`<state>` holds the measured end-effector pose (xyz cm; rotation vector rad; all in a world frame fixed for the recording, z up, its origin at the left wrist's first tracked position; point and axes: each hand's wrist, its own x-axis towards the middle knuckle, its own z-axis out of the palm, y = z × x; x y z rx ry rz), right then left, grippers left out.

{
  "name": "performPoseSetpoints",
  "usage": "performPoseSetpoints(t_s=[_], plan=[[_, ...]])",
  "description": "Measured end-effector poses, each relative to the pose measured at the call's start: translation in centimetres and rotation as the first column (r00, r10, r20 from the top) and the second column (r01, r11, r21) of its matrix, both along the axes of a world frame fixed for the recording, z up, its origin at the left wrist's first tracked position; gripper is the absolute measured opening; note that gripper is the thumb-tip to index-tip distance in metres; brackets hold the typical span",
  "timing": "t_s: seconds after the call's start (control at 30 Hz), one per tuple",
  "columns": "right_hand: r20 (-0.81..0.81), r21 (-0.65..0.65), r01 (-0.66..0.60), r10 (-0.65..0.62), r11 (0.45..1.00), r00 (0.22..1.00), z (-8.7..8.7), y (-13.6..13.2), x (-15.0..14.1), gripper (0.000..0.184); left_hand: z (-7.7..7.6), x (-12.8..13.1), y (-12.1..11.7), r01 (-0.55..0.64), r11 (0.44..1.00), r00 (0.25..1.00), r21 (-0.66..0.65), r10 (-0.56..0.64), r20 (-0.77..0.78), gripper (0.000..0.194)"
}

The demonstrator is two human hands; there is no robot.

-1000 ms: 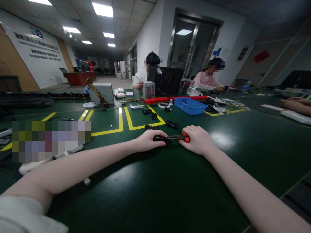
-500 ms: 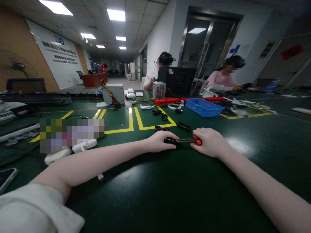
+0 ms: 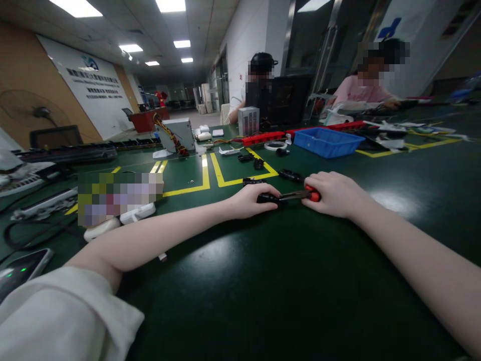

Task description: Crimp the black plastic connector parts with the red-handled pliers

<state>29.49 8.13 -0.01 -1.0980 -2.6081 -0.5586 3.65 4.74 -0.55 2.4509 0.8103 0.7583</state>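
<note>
Low over the green table (image 3: 225,291), my left hand (image 3: 251,201) is closed around a black cylindrical part (image 3: 267,198). My right hand (image 3: 336,193) grips the red handles of a pair of pliers (image 3: 295,195), whose long jaws point left to the end of that part. Whether the jaws clamp it or only touch it, I cannot tell. Just beyond my hands lie more black parts: one (image 3: 291,175) behind the pliers, another (image 3: 253,181) partly hidden by my left hand, and a few inside the yellow tape outline (image 3: 246,183).
A blue tray (image 3: 326,145) stands beyond my right hand, by a red strip (image 3: 265,138) and a white ring (image 3: 275,146). A metal box with wires (image 3: 175,135) sits farther back. White cases (image 3: 138,213) and a phone-like device (image 3: 26,271) lie left. Two people sit opposite.
The camera view has tilted down and turned slightly, so the scene sits higher in the picture. Both hands keep their hold on the black part and the pliers.
</note>
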Motion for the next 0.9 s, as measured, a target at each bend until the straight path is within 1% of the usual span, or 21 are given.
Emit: performPoseSetpoints(t_s=[0.2,0.4,0.6,0.77,0.9], plan=[[0.006,0.101,0.002,-0.002,0.995,1.000,0.5,-1.2,0.0,0.021,0.1,0.4,-0.4,-0.009,1.000,1.000,0.030,0.009,-0.012,0.023],[-0.048,0.124,0.049,-0.043,0.991,0.998,0.9,-1.8,0.3,0.020,0.2,0.4,-0.7,0.015,1.000,1.000,0.013,-0.015,0.004,0.023],[-0.044,0.097,0.060,-0.056,0.993,0.997,0.9,-2.0,0.3,0.019,0.0,0.3,-0.6,0.039,0.999,0.999,-0.009,-0.039,0.023,0.023],[-0.004,0.030,0.055,-0.055,0.998,0.999,0.8,-2.3,-0.5,0.020,-0.1,0.2,-0.4,0.029,0.999,0.999,-0.026,-0.028,0.023,0.022],[0.007,-0.023,0.078,-0.077,0.997,0.997,0.6,-2.2,-0.7,0.023,-0.1,0.1,-0.4,0.027,0.999,0.999,-0.034,-0.027,0.019,0.022]])
